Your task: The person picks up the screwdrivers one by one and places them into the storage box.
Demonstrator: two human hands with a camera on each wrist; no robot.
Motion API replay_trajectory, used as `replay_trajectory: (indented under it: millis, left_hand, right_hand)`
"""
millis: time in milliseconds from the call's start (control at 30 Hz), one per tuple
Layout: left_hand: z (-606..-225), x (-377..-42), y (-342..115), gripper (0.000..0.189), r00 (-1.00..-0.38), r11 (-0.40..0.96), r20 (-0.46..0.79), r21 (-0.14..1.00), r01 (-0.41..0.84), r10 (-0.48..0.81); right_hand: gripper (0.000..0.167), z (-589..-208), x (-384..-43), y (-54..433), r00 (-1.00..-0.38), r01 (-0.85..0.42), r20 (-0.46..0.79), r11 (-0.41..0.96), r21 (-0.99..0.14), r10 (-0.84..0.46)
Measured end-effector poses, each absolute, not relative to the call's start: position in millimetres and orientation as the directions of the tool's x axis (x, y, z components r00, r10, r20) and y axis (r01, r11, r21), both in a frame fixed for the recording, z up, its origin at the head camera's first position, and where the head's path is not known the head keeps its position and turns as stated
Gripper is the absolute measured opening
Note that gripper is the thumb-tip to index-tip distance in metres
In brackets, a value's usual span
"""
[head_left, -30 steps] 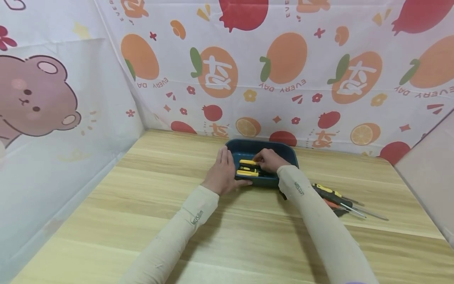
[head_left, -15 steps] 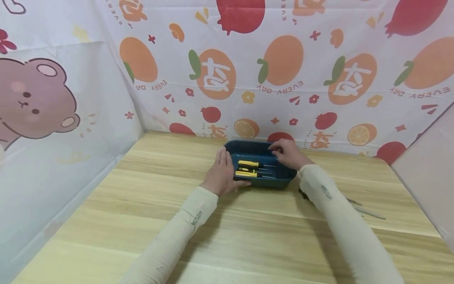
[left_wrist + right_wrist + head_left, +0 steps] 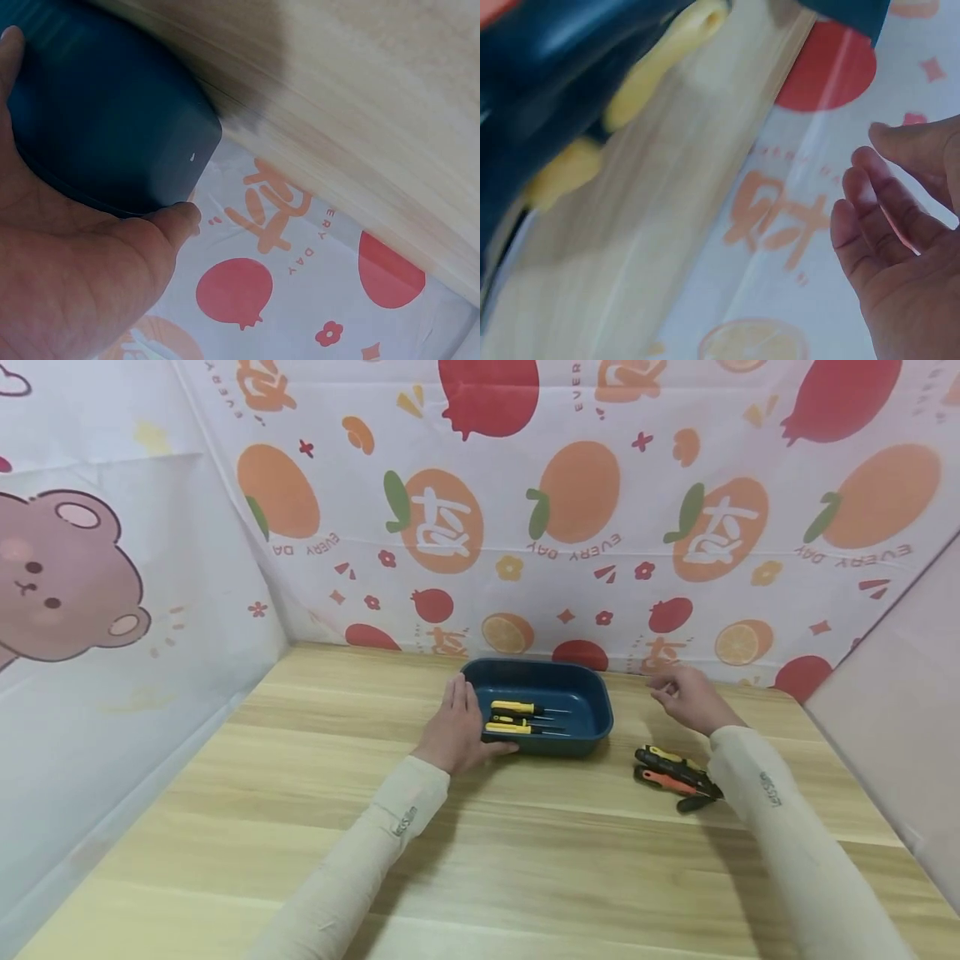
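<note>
A dark blue rectangular tray [image 3: 589, 695] stands near the back wall. Inside it lie small yellow-and-black screwdrivers [image 3: 513, 707], handles to the left, shafts to the right. My left hand [image 3: 452, 731] rests against the tray's left end with straight fingers, its thumb along the front side. In the left wrist view that hand touches the tray's outer wall [image 3: 112, 112]. Right of the tray, my right hand [image 3: 693, 700] hovers with loosely bent fingers and holds nothing. Just in front of it lies a pile of larger screwdrivers [image 3: 675, 768] with black, yellow and orange handles; the right sleeve covers their shafts.
The wood-grain table [image 3: 525, 860] meets a fruit-printed cloth wall [image 3: 510, 527] right behind the tray. Another cloth wall with a bear print [image 3: 67, 577] runs along the left, and a pale wall [image 3: 900, 693] closes the right side.
My right hand has let go of a yellow-handled screwdriver in the tray, lifted out and moved right to above the pile. My left hand has stayed at the tray's end.
</note>
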State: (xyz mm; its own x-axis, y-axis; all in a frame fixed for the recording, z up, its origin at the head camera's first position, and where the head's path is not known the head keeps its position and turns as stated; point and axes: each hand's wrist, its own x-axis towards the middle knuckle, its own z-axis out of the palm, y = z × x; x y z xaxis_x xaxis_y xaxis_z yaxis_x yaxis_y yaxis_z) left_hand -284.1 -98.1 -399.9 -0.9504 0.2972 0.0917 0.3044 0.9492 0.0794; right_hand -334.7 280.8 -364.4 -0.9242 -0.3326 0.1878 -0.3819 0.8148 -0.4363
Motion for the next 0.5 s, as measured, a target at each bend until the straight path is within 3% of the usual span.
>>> replay_trajectory:
  millis: [267, 500]
  left_hand:
    - [-401, -287, -99, 0.126, -0.955, 0.952, 0.074, 0.092, 0.292, 0.286]
    - [-402, -286, -99, 0.126, -0.953, 0.951, 0.078, 0.075, 0.3, 0.294]
  right_hand:
    - [0.025, -379, -320, 314, -0.939, -0.323, 0.044, 0.828, -0.459, -0.342]
    - [0.026, -389, -305, 326, -0.896, -0.311, -0.126, 0.805, -0.505, -0.426]
